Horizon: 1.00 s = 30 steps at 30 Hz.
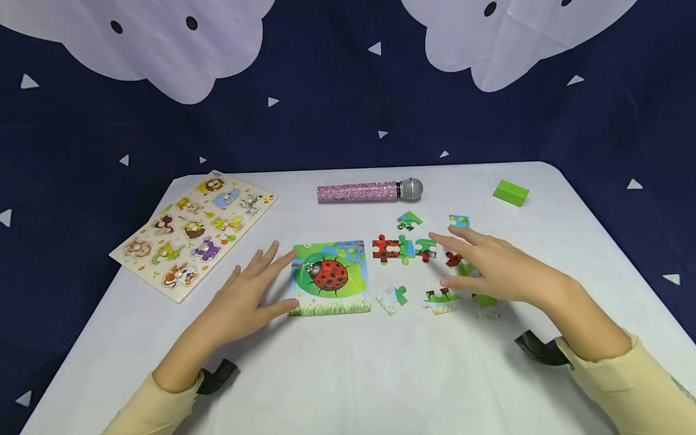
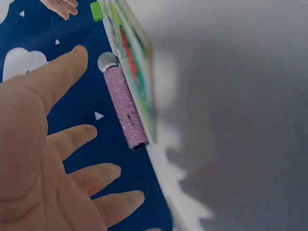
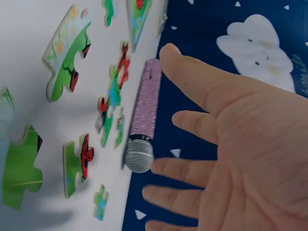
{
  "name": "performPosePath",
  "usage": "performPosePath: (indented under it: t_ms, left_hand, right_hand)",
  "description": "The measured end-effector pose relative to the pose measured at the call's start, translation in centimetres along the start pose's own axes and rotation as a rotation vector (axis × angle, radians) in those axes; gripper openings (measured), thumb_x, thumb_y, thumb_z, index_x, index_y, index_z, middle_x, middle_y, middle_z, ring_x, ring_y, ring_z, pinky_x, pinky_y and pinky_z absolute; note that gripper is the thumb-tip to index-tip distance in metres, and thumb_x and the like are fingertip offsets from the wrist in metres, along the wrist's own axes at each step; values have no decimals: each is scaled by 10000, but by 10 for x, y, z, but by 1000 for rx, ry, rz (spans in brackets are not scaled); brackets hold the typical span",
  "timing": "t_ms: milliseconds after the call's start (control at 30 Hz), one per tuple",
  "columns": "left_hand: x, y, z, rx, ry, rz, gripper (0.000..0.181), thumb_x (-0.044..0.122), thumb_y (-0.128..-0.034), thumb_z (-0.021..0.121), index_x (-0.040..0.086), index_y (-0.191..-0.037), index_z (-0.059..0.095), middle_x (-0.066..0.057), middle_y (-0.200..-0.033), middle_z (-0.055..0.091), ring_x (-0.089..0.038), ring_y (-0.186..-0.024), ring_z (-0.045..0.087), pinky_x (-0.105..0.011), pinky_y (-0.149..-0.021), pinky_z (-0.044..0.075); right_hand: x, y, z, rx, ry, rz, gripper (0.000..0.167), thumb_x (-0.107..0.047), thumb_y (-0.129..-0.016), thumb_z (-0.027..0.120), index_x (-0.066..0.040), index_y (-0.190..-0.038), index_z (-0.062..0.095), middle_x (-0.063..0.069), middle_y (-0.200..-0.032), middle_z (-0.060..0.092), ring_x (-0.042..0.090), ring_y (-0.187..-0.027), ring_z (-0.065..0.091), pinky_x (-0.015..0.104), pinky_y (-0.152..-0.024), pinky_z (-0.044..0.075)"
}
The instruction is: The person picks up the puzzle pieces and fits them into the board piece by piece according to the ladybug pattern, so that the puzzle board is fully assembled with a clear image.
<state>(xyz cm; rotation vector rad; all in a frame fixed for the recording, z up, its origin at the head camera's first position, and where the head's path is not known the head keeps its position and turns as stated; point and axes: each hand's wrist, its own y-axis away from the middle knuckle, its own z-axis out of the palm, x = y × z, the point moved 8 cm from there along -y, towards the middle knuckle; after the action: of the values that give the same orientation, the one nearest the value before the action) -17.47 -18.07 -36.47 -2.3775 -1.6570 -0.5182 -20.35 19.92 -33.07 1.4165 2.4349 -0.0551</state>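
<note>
My left hand (image 1: 244, 299) hovers with spread fingers at the left edge of a square ladybug picture board (image 1: 328, 277); whether the thumb touches it I cannot tell. My right hand (image 1: 497, 269), also with spread fingers, is held over the scattered jigsaw pieces and hides part of some. A red spotted piece (image 1: 384, 248) lies beside the board, against a green and blue piece (image 1: 405, 249). Nearer the front lie a flowered corner piece (image 1: 390, 299) and a grass edge piece (image 1: 440, 302). Both palms (image 2: 24, 144) (image 3: 269, 149) hold nothing in the wrist views.
A glittery pink microphone (image 1: 359, 192) lies behind the board. At the left is a wooden animal peg puzzle (image 1: 190, 232), and a green block (image 1: 511, 193) sits at the back right. A dark blue curtain (image 1: 326, 127) hangs behind the white table (image 1: 326, 374).
</note>
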Motion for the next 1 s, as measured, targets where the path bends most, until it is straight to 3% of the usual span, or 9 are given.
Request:
performPosePath:
  t_ms: [67,300,667,900,1000]
  left_hand:
    - [-5,0,4,-25,42,-6,912,484,-950,801,283,-1704,329,-184,-1795,197,-561,-1612,221,-851,-1219,169]
    - [-15,-3,15,-112,122,-18,980,486,-897,851,207,-1695,355,-254,-1773,198,-580,-1602,214,-819,-1236,181]
    - [-20,-4,18,-165,171,-14,953,475,-884,863,181,-1671,411,-295,-1753,206,-592,-1613,139,-813,-1253,112]
    - [-23,-2,20,-155,175,-15,934,474,-894,854,206,-1672,413,-280,-1753,225,-580,-1616,155,-811,-1256,122]
    - [-24,-3,20,-150,169,-12,924,470,-903,847,221,-1676,405,-278,-1754,225,-576,-1618,158,-816,-1252,124]
  right_hand:
    - [1,-10,-1,-2,3,-26,824,-602,-1001,690,-204,-1669,417,246,-1678,429,517,-1434,545,737,-1121,460]
    - [15,-48,-6,-19,-21,-4,729,-452,-1002,755,-145,-1615,506,209,-1534,604,400,-1321,650,665,-1060,545]
    - [32,-116,3,10,-119,77,615,-337,-991,770,44,-1452,624,274,-1283,740,304,-1012,754,562,-969,612]
    - [36,-133,13,12,-139,155,605,-289,-936,832,53,-1405,660,298,-1312,724,450,-1234,687,620,-1065,566]
    - [38,-136,13,16,-150,161,575,-256,-930,832,61,-1383,673,300,-1312,721,458,-1250,673,624,-1086,552]
